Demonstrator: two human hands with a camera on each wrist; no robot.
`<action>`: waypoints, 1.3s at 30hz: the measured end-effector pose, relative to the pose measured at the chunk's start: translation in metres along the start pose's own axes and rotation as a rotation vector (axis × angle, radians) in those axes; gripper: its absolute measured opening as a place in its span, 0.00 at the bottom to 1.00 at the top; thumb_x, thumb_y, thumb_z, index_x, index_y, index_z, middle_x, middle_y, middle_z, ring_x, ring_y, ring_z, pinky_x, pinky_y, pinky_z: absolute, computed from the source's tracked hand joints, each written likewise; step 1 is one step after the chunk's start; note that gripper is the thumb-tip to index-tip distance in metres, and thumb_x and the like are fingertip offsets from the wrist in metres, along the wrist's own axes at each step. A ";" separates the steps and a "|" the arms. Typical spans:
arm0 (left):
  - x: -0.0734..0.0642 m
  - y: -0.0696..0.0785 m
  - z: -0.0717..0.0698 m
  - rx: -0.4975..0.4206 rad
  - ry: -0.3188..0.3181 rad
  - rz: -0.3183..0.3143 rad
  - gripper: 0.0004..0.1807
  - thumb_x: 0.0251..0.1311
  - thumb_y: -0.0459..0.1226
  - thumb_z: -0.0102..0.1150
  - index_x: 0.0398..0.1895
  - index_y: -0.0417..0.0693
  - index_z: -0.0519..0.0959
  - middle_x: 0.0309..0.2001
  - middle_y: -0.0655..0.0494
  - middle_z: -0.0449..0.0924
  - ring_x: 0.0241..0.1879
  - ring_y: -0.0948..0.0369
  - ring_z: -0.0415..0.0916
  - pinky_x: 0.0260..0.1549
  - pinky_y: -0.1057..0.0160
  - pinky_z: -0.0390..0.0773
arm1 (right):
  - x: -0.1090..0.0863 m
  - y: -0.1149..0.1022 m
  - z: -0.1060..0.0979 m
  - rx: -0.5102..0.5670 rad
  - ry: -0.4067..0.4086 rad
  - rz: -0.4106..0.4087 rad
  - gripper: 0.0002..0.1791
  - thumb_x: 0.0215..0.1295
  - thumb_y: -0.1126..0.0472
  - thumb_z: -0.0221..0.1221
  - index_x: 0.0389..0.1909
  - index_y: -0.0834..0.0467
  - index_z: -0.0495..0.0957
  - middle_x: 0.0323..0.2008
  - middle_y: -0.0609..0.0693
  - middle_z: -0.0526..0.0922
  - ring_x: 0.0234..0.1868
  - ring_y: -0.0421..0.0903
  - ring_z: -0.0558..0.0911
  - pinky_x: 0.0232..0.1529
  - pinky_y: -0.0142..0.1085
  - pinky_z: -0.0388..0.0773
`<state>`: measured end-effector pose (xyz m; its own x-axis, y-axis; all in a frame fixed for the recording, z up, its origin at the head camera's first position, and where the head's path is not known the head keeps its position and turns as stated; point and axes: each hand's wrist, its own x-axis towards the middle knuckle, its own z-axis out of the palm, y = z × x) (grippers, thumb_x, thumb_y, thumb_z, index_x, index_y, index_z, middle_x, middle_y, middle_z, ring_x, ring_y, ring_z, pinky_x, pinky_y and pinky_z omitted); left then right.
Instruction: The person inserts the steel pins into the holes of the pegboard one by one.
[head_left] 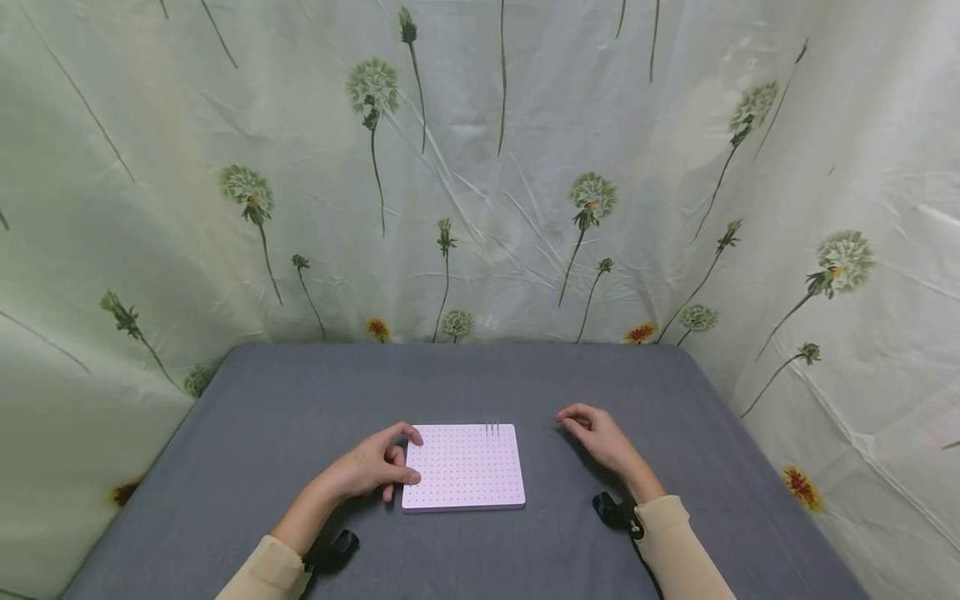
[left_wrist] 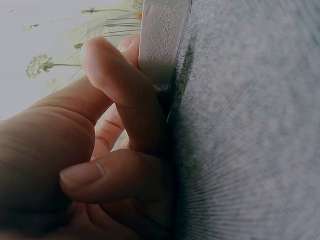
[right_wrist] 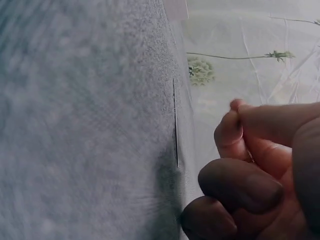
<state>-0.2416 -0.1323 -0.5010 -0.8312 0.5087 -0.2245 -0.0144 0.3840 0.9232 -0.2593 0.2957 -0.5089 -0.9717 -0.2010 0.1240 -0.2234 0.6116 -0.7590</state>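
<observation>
A pale pink pegboard [head_left: 465, 467] with rows of small holes lies on the grey table. My left hand [head_left: 367, 462] holds its left edge, with the index finger and thumb on the top face and other fingers curled beside it. Several thin metal pins [head_left: 492, 428] stand upright near the board's back right corner. To the right of the board, my right hand [head_left: 597, 435] hovers over the cloth, thumb and index fingertips together and the other fingers curled. No object shows between those fingertips. A thin metal pin [right_wrist: 175, 122] lies on the cloth close to this hand.
Grey cloth covers the table [head_left: 465, 550], which ends at a back edge beyond the board. A pale curtain [head_left: 480, 208] printed with dandelions hangs behind and along both sides. Dark wrist cameras [head_left: 615, 510] sit under both forearms, close to the cloth.
</observation>
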 end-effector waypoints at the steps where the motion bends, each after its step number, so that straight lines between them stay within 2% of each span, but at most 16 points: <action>1: 0.000 0.000 0.000 0.000 0.000 0.002 0.30 0.62 0.38 0.76 0.63 0.44 0.71 0.22 0.57 0.74 0.14 0.63 0.74 0.18 0.66 0.68 | 0.000 0.000 0.000 0.024 0.004 0.001 0.09 0.79 0.64 0.59 0.49 0.62 0.86 0.49 0.58 0.89 0.46 0.39 0.85 0.47 0.33 0.80; 4: 0.000 0.000 0.000 -0.001 0.000 0.005 0.30 0.62 0.37 0.76 0.63 0.44 0.72 0.22 0.57 0.74 0.14 0.63 0.74 0.18 0.66 0.69 | 0.001 -0.002 0.000 0.100 0.016 0.001 0.07 0.77 0.64 0.61 0.46 0.65 0.83 0.45 0.62 0.87 0.38 0.34 0.80 0.37 0.31 0.77; 8: 0.001 -0.001 -0.001 0.001 -0.002 0.006 0.30 0.63 0.38 0.76 0.63 0.44 0.72 0.22 0.57 0.73 0.14 0.63 0.74 0.18 0.66 0.69 | 0.000 -0.004 0.000 0.144 0.036 0.002 0.06 0.74 0.65 0.64 0.44 0.65 0.82 0.43 0.62 0.87 0.34 0.33 0.79 0.33 0.32 0.76; 16: 0.000 -0.001 -0.001 0.001 0.003 0.008 0.30 0.62 0.38 0.76 0.63 0.44 0.72 0.22 0.57 0.73 0.14 0.64 0.74 0.18 0.67 0.69 | 0.003 -0.014 0.003 0.142 0.097 0.032 0.05 0.73 0.63 0.66 0.42 0.61 0.83 0.42 0.56 0.88 0.35 0.35 0.80 0.33 0.33 0.74; 22: 0.001 -0.001 -0.001 -0.007 0.000 0.007 0.30 0.62 0.37 0.76 0.63 0.44 0.72 0.22 0.57 0.74 0.14 0.64 0.74 0.18 0.67 0.69 | 0.004 -0.024 0.003 0.192 0.122 0.033 0.08 0.74 0.61 0.66 0.44 0.63 0.84 0.47 0.60 0.87 0.37 0.36 0.82 0.39 0.31 0.76; 29: 0.000 -0.002 -0.001 -0.001 -0.004 0.017 0.29 0.62 0.37 0.76 0.62 0.43 0.72 0.22 0.57 0.73 0.13 0.64 0.74 0.17 0.67 0.68 | 0.012 -0.043 0.005 0.247 0.142 0.068 0.10 0.74 0.58 0.66 0.46 0.61 0.85 0.50 0.59 0.87 0.49 0.56 0.89 0.47 0.32 0.79; 31: 0.000 -0.002 -0.001 0.002 -0.002 0.026 0.29 0.62 0.36 0.76 0.62 0.43 0.72 0.21 0.57 0.73 0.13 0.64 0.74 0.17 0.68 0.68 | 0.016 -0.049 0.007 0.249 0.160 0.067 0.10 0.74 0.57 0.67 0.46 0.61 0.85 0.49 0.59 0.87 0.49 0.55 0.89 0.47 0.32 0.79; 36: -0.001 -0.002 -0.002 0.003 0.001 0.023 0.29 0.62 0.36 0.76 0.61 0.43 0.72 0.21 0.57 0.73 0.13 0.64 0.74 0.17 0.67 0.68 | 0.023 -0.059 0.012 0.266 0.203 0.040 0.09 0.73 0.59 0.68 0.45 0.61 0.86 0.48 0.58 0.88 0.45 0.45 0.89 0.46 0.31 0.79; 39: -0.001 -0.002 -0.001 0.003 0.002 0.018 0.29 0.62 0.37 0.76 0.61 0.43 0.72 0.21 0.57 0.73 0.14 0.64 0.74 0.17 0.67 0.69 | 0.025 -0.063 0.017 0.288 0.226 0.037 0.08 0.72 0.61 0.68 0.44 0.62 0.87 0.47 0.58 0.88 0.45 0.45 0.89 0.46 0.30 0.80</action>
<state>-0.2416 -0.1341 -0.5021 -0.8323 0.5140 -0.2075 0.0018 0.3769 0.9263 -0.2686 0.2391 -0.4693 -0.9784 0.0111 0.2062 -0.1878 0.3680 -0.9107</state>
